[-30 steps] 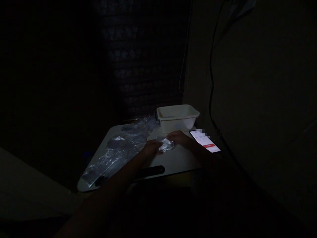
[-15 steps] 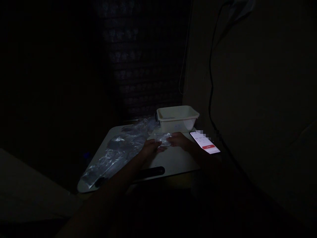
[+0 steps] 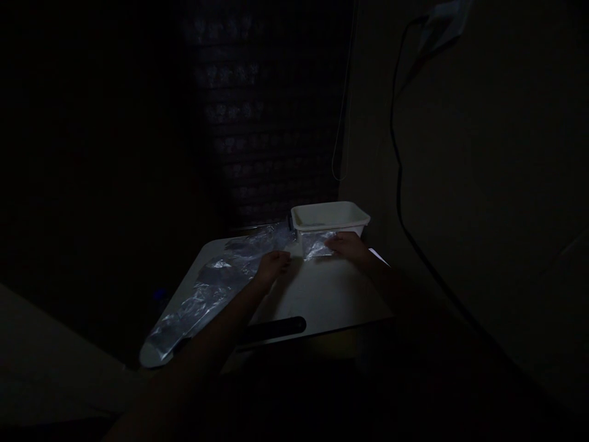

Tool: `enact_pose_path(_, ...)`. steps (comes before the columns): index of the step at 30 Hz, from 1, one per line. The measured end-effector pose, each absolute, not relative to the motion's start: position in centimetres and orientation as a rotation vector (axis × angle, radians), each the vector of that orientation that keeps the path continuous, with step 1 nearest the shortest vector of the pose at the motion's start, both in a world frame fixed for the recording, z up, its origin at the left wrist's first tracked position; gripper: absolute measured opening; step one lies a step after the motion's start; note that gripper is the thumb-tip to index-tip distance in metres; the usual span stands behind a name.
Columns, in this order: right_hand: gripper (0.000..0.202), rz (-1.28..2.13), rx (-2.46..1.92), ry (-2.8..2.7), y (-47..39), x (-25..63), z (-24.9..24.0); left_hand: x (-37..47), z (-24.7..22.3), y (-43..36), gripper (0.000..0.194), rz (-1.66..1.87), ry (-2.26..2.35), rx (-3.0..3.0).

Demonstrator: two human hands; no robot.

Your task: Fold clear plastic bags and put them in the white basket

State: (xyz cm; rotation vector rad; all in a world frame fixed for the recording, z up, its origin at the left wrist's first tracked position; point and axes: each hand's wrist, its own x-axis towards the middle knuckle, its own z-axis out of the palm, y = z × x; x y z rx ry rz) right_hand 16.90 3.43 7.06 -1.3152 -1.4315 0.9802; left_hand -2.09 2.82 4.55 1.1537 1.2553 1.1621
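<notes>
My right hand [image 3: 346, 244] pinches a small clear plastic bag [image 3: 316, 244] by its right side, in front of the white plastic tub [image 3: 329, 215]. The bag is flat and shiny; whether anything is inside cannot be told in this dim light. My left hand [image 3: 273, 267] is apart from that bag, its fingers loosely bent and nothing visible in them. It hovers by the right edge of a spread of crinkled clear plastic bags [image 3: 211, 288], which runs along the left of the small white table [image 3: 331, 294].
A dark slot [image 3: 276, 328] lies along the table's near edge. My right arm mostly covers a lit phone [image 3: 378, 255]. A black cable [image 3: 396, 166] hangs down the right wall from an outlet [image 3: 444, 24]. Something blue [image 3: 160, 294] sits left of the table.
My left hand has let go of the small bag and moved slightly left. My right hand has carried the bag right and towards the tub. The phone is now mostly hidden.
</notes>
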Motion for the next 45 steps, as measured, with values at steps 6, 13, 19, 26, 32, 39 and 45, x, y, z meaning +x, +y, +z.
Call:
enact_pose_path(6,0.014,0.696,-1.293,-1.458,6.1,18.0,10.5,-1.3,7.6,7.4,0.013,1.409,1.427,1.177)
enact_pose_path(13,0.013,0.553,-1.295,-1.489,9.0,18.5,10.9,1.6,7.4,10.7,0.032,1.449,1.485,1.039)
enact_pose_path(19,0.013,0.536,-1.447,-1.451,9.7,19.0,10.6,2.1,6.4,11.0,0.009,1.134,1.188,0.899)
enact_pose_path(26,0.02,0.588,-1.476,-1.398,8.7,19.5,10.2,0.6,5.8,9.9,0.01,0.983,0.992,0.889)
enact_pose_path(32,0.013,0.862,-1.41,-1.413,8.3,19.4,9.8,0.1,6.0,8.7,0.019,0.929,0.897,0.961)
enact_pose_path(39,0.021,0.872,-1.383,-1.473,9.3,18.0,8.6,0.1,6.5,8.2,0.023,0.917,0.925,0.93)
enact_pose_path(45,0.039,0.741,-1.509,-1.591,9.9,17.6,7.1,0.2,6.7,8.0,0.024,0.882,0.924,0.94)
